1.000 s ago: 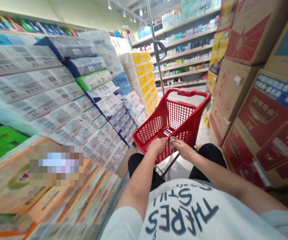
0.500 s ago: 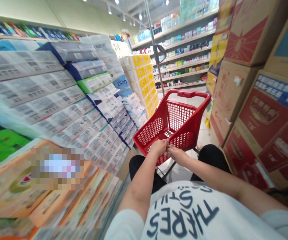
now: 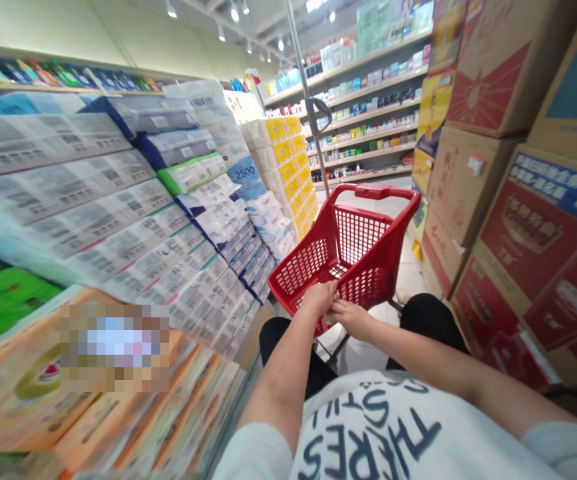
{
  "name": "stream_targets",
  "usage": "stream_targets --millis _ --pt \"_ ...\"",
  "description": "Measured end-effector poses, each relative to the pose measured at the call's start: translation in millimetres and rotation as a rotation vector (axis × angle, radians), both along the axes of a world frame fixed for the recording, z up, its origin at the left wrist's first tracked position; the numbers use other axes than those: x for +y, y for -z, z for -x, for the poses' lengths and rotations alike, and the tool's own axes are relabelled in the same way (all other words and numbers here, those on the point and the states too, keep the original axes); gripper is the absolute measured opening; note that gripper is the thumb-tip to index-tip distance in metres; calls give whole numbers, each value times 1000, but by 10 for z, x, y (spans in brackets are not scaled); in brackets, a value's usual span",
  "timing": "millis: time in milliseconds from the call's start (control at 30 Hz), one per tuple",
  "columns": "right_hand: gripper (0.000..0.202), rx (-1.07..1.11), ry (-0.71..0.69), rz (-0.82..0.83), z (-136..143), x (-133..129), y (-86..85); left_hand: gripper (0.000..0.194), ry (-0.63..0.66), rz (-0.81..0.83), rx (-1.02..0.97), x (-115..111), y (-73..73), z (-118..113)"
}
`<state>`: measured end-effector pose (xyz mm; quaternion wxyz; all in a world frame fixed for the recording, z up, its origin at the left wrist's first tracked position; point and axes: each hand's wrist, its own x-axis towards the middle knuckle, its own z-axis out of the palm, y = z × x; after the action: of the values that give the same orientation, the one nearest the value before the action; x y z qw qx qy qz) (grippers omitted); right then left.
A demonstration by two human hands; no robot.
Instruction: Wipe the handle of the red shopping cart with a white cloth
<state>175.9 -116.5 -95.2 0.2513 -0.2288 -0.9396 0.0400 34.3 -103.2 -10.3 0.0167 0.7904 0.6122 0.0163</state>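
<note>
Red grid-patterned cart (image 3: 365, 272), dark-lettered white shirt (image 3: 373, 427)

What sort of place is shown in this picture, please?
Most likely a supermarket or similar shop: there is a red shopping cart, shelves filled with small goods in the background, and stacked cardboard boxes on the right.
</note>
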Motion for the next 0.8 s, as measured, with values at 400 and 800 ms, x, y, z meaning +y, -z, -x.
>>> stream_targets --millis 400,800 --pt "25 66 140 -102 -140 284 -204 58 -146 -183 -321 41 28 264" --pt "20 -72 -42 -130 201 107 -187 76 -245 -167 -900 93 109 384"
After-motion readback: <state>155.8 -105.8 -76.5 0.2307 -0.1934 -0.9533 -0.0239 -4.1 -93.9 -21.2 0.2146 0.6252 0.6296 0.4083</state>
